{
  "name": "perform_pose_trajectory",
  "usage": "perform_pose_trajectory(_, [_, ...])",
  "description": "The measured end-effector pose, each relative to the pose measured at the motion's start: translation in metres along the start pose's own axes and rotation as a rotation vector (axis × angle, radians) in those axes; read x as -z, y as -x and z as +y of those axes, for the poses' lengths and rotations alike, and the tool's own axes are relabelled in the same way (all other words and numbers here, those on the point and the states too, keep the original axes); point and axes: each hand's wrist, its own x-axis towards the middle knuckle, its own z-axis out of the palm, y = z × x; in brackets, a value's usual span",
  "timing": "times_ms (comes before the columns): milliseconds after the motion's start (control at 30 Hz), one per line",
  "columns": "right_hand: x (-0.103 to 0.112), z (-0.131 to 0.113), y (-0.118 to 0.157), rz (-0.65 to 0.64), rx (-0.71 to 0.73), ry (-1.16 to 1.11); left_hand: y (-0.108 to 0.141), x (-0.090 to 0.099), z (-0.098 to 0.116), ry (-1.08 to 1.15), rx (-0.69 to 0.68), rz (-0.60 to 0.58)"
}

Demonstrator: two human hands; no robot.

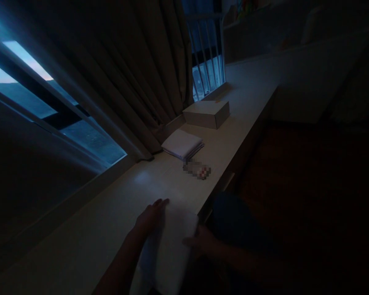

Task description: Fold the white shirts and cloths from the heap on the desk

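A pale, flat item, blurred and perhaps folded cloth or paper, (pixel 175 246) lies at the near edge of the long light counter (pixel 110 221). At its left side is my left hand (pixel 151 215), fingers together over its far left corner. My right hand (pixel 201 241) is at its right edge, the thumb on top and the other fingers out of sight at the side. Farther along the counter sits a stack of folded white sheets (pixel 183 144), with a small pixelated object (pixel 197 169) just in front of it.
A white box (pixel 206 114) stands farther back on the counter, beside the long curtain (pixel 135 65). Windows are on the left and behind. An open drawer edge (pixel 226 182) juts out below the counter at the right, near my knee (pixel 236 217).
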Motion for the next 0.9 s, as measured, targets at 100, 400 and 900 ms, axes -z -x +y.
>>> perform_pose_trajectory(100, [-0.007,0.002,0.0,0.03,0.013,0.039,-0.012,0.013,-0.002,-0.126,-0.073,-0.068])
perform_pose_trajectory(400, [-0.004,-0.07,-0.026,0.132,0.328,0.645,0.0,0.044,-0.054,-0.183,0.089,-0.102])
perform_pose_trajectory(900, [-0.067,-0.082,-0.033,-0.046,1.295,1.8,0.077,0.041,-0.057,1.105,0.594,0.548])
